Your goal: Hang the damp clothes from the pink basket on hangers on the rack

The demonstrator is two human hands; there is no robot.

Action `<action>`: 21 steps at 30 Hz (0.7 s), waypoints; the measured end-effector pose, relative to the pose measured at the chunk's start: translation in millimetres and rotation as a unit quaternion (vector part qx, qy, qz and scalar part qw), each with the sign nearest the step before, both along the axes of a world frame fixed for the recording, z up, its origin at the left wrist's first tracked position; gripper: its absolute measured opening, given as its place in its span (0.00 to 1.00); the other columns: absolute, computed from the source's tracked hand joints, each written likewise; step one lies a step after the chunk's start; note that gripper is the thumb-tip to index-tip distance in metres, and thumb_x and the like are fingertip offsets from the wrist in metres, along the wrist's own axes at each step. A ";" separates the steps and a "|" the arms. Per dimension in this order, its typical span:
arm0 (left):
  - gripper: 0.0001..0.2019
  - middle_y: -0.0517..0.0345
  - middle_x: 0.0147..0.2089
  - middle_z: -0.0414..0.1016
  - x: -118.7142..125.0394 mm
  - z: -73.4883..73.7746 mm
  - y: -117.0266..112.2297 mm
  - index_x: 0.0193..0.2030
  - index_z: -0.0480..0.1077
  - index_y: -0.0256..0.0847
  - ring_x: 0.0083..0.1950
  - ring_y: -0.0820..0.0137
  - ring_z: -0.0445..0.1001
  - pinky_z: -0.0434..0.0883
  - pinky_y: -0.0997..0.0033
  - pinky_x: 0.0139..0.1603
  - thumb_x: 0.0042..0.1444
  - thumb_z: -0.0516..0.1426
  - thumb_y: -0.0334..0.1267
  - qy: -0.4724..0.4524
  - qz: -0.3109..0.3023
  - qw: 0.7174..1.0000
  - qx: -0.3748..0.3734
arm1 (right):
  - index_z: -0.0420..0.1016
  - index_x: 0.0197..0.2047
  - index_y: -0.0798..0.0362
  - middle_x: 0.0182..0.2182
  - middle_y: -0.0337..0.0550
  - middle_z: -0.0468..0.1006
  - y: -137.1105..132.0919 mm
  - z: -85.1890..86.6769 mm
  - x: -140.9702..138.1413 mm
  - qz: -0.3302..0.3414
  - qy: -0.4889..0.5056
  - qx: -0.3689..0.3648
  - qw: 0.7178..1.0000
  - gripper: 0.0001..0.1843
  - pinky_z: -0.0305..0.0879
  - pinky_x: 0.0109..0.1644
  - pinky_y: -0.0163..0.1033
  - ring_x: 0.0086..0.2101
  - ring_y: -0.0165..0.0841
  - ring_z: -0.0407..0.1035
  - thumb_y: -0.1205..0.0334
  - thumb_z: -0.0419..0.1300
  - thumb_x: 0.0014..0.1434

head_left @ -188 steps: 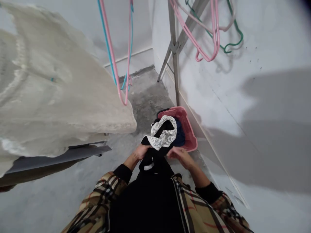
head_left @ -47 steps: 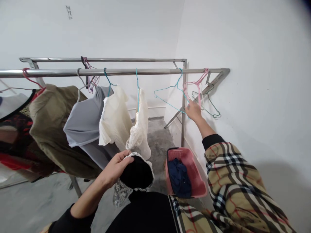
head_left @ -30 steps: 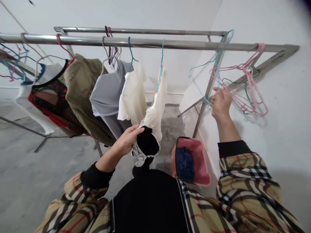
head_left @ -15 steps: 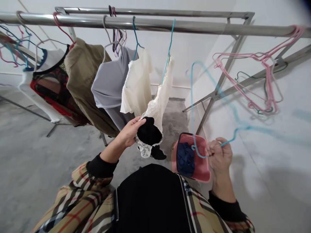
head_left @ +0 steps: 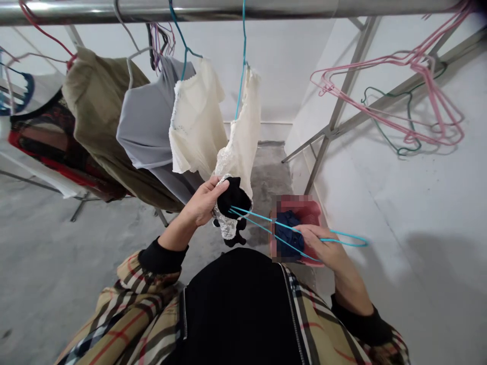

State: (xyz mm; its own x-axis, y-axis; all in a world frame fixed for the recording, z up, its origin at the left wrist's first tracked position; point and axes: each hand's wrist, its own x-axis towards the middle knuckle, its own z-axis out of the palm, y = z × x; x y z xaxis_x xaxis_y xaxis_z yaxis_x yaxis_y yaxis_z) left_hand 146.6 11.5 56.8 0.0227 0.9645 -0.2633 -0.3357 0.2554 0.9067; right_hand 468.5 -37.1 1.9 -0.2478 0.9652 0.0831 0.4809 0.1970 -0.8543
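Observation:
My left hand (head_left: 205, 202) is closed on the edge of a black garment with white lace trim (head_left: 235, 195), holding its opening toward the right. Fingers of my right hand (head_left: 322, 246) are wrapped round a blue wire hanger (head_left: 251, 213). The hanger lies sideways, one end in front of or inside the garment's dark opening; I cannot tell how deep. Just behind hang a cream lace-edged garment (head_left: 247, 106) and a cream top (head_left: 198, 119), both on blue hangers.
A metal rail (head_left: 289, 10) crosses the top. Left along it hang a grey garment (head_left: 146, 119), an olive shirt (head_left: 101, 101) and a red-black top (head_left: 41, 137). Several pink hangers (head_left: 433, 96) hang at right. Below, a pink basket (head_left: 314, 210) holds dark blue cloth (head_left: 287, 235).
My right hand has swung the blue hanger leftward and turned it, so its end now meets the black garment's opening. My left hand keeps its hold. The view has tilted down.

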 end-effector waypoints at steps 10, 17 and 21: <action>0.08 0.59 0.33 0.74 47.0 -29.7 -33.5 0.38 0.71 0.39 0.34 0.72 0.71 0.65 0.74 0.36 0.60 0.57 0.42 0.444 -0.176 0.850 0.223 | 0.72 0.25 0.54 0.21 0.39 0.72 26.2 -30.2 -90.2 -0.005 0.123 0.003 0.992 0.20 0.62 0.30 0.35 0.24 0.29 0.63 0.50 0.53 0.61; 0.13 0.48 0.47 0.76 31.8 -20.9 -35.8 0.47 0.73 0.44 0.50 0.59 0.70 0.64 0.62 0.49 0.61 0.56 0.46 0.649 -0.226 0.604 0.403 | 0.68 0.21 0.53 0.15 0.34 0.59 32.8 -39.8 -80.7 -0.033 0.228 -0.042 0.972 0.22 0.50 0.22 0.33 0.18 0.24 0.51 0.47 0.56 0.59; 0.15 0.50 0.46 0.77 12.6 -6.5 -24.4 0.53 0.73 0.50 0.48 0.59 0.71 0.63 0.64 0.46 0.61 0.56 0.46 0.662 -0.178 0.627 0.371 | 0.72 0.21 0.52 0.14 0.36 0.64 36.0 -19.5 -73.2 -0.018 0.227 0.000 0.974 0.21 0.55 0.24 0.34 0.17 0.26 0.56 0.47 0.57 0.59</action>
State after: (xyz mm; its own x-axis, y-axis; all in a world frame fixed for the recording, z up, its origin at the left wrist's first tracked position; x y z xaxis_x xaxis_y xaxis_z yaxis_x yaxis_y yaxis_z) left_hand 159.3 -12.9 50.3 0.5067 0.8284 0.2387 0.7944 -0.5562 0.2441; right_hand 395.3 -1.1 -17.6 -0.1507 0.9729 0.1751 0.0598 0.1858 -0.9808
